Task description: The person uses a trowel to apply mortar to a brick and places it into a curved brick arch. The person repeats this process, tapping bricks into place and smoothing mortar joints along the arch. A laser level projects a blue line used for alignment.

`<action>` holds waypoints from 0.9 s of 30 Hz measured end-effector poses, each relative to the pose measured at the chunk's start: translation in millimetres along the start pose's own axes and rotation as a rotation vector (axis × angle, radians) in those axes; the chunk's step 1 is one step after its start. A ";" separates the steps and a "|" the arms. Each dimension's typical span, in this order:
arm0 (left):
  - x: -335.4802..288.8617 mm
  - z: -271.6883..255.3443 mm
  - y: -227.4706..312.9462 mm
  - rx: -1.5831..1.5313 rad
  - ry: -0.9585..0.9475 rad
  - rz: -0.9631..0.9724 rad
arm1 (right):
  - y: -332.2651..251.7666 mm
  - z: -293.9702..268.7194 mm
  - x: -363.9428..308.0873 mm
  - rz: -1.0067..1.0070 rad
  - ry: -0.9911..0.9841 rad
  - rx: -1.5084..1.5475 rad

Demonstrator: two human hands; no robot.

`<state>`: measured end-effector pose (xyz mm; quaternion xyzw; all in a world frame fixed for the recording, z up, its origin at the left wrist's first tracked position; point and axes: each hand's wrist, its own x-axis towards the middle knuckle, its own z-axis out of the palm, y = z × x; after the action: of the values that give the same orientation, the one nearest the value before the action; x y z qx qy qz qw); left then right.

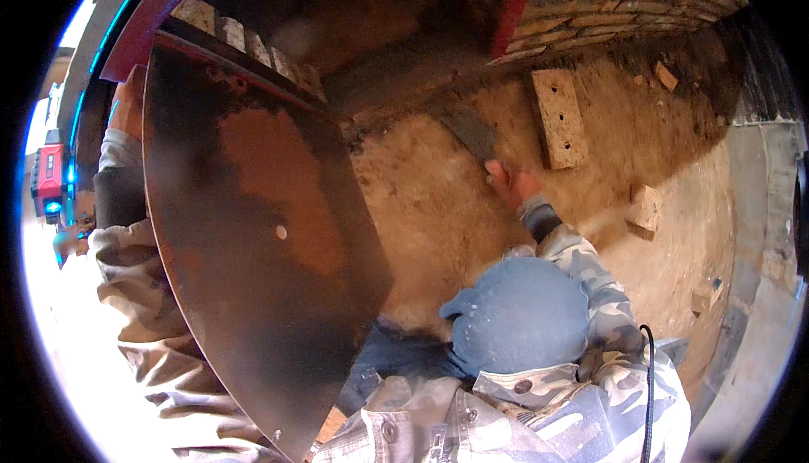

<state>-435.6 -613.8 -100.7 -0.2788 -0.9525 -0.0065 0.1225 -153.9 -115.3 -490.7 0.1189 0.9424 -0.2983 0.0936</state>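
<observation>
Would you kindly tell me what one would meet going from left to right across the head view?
Red device, left hand, dark metal panel, grey trowel, right hand, brick with three holes, pale brick piece.

No word, number or sign can be read. The red device (pixel 50 168), beyond the left edge of the panel (pixel 278 168), bears small pale marks on a dark patch of its side, perhaps a label; they are too small and blurred to make out, and whether they are letters, figures or a symbol cannot be told. What carries the device is also unclear.
</observation>
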 end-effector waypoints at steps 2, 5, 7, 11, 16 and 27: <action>-0.1 1.5 -1.8 -0.008 0.006 -0.003 | -3.9 -0.2 -7.2 -0.028 0.077 0.057; 0.9 2.1 -4.7 -0.019 0.007 0.000 | -13.5 -11.3 -20.0 0.007 0.016 0.158; 0.8 2.8 -3.9 -0.058 -0.027 -0.093 | -24.3 -22.9 -23.7 0.015 -0.012 0.195; 0.5 4.1 7.5 -0.026 0.088 0.070 | -54.5 -44.5 -8.9 -0.083 0.044 0.239; -0.8 -0.2 26.7 -0.051 0.136 0.024 | -76.3 -58.5 12.3 -0.069 0.018 0.108; -0.1 2.0 15.5 0.036 0.089 0.075 | -75.2 -64.8 -2.7 -0.054 0.030 0.113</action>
<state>-427.7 -600.7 -103.5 -0.3116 -0.9349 0.0029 0.1700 -179.2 -137.6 -397.3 0.1030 0.9281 -0.3517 0.0648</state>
